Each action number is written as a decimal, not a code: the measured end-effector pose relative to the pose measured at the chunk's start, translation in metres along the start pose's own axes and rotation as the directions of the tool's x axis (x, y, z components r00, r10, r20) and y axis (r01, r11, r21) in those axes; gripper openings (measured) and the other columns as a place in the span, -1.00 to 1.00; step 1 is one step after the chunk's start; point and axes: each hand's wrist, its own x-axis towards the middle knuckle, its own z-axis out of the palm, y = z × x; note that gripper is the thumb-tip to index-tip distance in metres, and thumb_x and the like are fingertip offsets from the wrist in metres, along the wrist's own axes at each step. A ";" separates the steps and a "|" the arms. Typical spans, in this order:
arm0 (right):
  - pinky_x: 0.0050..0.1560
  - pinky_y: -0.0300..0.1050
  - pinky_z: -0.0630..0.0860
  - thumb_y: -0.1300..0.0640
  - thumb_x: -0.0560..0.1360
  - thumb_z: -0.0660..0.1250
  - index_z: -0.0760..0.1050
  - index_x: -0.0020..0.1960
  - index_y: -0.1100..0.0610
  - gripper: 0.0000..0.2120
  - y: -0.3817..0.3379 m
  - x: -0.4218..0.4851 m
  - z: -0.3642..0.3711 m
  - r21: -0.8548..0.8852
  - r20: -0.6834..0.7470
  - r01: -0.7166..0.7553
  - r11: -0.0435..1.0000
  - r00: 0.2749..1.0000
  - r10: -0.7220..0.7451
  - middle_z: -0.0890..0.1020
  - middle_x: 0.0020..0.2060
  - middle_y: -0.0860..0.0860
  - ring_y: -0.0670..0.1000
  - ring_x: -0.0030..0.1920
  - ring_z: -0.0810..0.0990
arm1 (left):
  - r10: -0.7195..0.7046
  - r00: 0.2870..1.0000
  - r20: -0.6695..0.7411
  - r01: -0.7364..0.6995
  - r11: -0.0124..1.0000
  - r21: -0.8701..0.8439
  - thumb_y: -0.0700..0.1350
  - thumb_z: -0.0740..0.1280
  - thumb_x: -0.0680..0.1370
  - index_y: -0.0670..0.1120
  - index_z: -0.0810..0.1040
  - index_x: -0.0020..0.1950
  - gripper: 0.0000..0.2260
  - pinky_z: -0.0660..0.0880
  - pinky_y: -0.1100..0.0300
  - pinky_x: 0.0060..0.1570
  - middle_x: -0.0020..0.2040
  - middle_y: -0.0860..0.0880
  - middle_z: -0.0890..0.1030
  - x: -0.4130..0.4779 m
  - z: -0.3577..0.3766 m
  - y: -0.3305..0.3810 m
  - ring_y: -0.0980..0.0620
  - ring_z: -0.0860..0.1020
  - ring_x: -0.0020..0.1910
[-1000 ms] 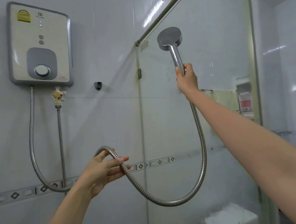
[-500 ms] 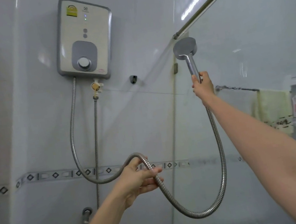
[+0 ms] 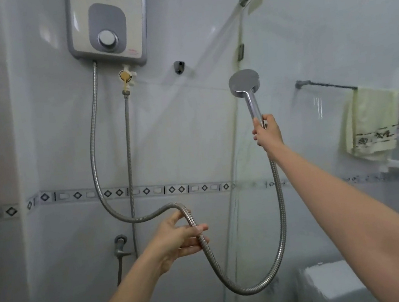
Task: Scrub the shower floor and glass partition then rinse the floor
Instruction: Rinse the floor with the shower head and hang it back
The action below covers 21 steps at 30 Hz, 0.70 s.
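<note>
Right of centre, the right grip (image 3: pixel 267 131) clamps the slick, rigid handle of the shower head (image 3: pixel 244 82) beside the glass partition (image 3: pixel 345 36), while at lower centre the left grip (image 3: pixel 178 237) curls round the hose (image 3: pixel 280 203), probably light, springy and best steadied mid-loop.

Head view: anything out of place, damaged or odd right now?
Nothing looks damaged or spilled. The shower head is off the wall bracket, gripped by the right hand; the left hand holds the slack hose, which shows no kinks.
</note>
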 end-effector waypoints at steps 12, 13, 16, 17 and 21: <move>-0.30 -0.17 0.40 0.00 0.61 0.17 0.35 0.13 0.08 -0.82 0.081 -0.073 0.006 -0.032 0.078 -0.118 0.993 0.990 0.120 0.50 -0.27 -0.02 -0.07 -0.34 0.44 | -0.180 0.981 -0.068 0.183 0.983 0.027 -0.35 0.40 0.50 -0.08 0.28 0.50 -0.39 0.66 0.11 -0.20 0.08 -0.21 0.69 -0.021 -0.001 -0.069 -0.17 0.69 -0.11; -0.30 -0.16 0.40 -0.01 0.61 0.17 0.35 0.12 0.08 -0.82 0.085 -0.078 0.004 -0.038 0.072 -0.120 0.992 0.990 0.122 0.50 -0.26 -0.01 -0.06 -0.33 0.45 | -0.191 0.979 -0.073 0.193 0.981 0.028 -0.35 0.39 0.51 -0.09 0.30 0.49 -0.41 0.66 0.10 -0.18 0.09 -0.21 0.69 -0.022 -0.001 -0.073 -0.17 0.68 -0.11; -0.29 -0.15 0.40 -0.01 0.61 0.17 0.35 0.09 0.07 -0.84 0.101 -0.103 -0.003 -0.048 0.052 -0.143 0.989 0.988 0.146 0.51 -0.26 -0.01 -0.04 -0.29 0.45 | -0.242 0.966 -0.089 0.247 0.967 0.056 -0.32 0.40 0.51 -0.16 0.41 0.39 -0.55 0.62 0.10 -0.09 0.15 -0.21 0.66 -0.031 -0.002 -0.089 -0.07 0.68 -0.16; -0.29 -0.14 0.40 -0.02 0.61 0.17 0.35 0.09 0.07 -0.83 0.106 -0.112 -0.005 -0.052 0.040 -0.150 0.987 0.988 0.152 0.51 -0.26 0.00 -0.03 -0.29 0.45 | -0.258 0.962 -0.087 0.264 0.962 0.066 -0.31 0.40 0.52 -0.20 0.45 0.34 -0.61 0.61 0.12 -0.09 0.14 -0.20 0.66 -0.034 -0.002 -0.094 -0.02 0.68 -0.20; -0.28 -0.13 0.41 -0.03 0.61 0.16 0.36 0.11 0.11 -0.79 0.117 -0.152 -0.019 -0.066 -0.005 -0.161 0.985 0.987 0.161 0.51 -0.28 -0.03 -0.04 -0.30 0.46 | -0.306 0.948 -0.089 0.315 0.942 0.113 -0.28 0.37 0.55 -0.16 0.55 0.15 -0.81 0.58 0.16 -0.05 0.00 -0.11 0.68 -0.044 -0.005 -0.119 0.05 0.66 -0.20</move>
